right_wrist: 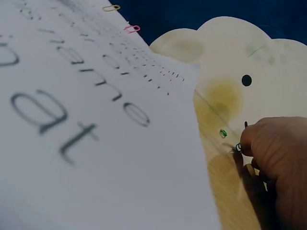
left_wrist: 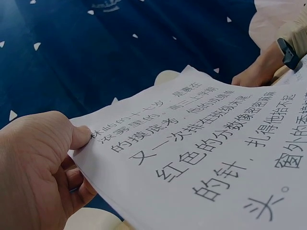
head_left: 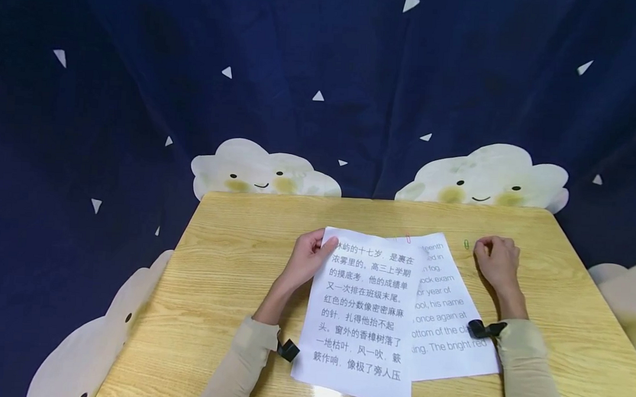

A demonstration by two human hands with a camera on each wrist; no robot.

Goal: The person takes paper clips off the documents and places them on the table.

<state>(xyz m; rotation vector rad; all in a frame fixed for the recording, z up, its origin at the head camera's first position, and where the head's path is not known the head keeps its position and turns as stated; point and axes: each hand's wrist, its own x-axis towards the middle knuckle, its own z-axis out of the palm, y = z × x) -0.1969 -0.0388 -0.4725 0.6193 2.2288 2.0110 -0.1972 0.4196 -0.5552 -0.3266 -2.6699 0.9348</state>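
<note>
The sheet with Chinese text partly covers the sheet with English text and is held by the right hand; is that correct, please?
Not quite: the head view shows the left hand, not the right hand, holding the sheet with Chinese text, which does partly cover the sheet with English text.

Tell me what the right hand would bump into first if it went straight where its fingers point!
The right hand would probably meet the green paper clip first, beyond the small clip it seems to pinch; depth is hard to judge.
</note>
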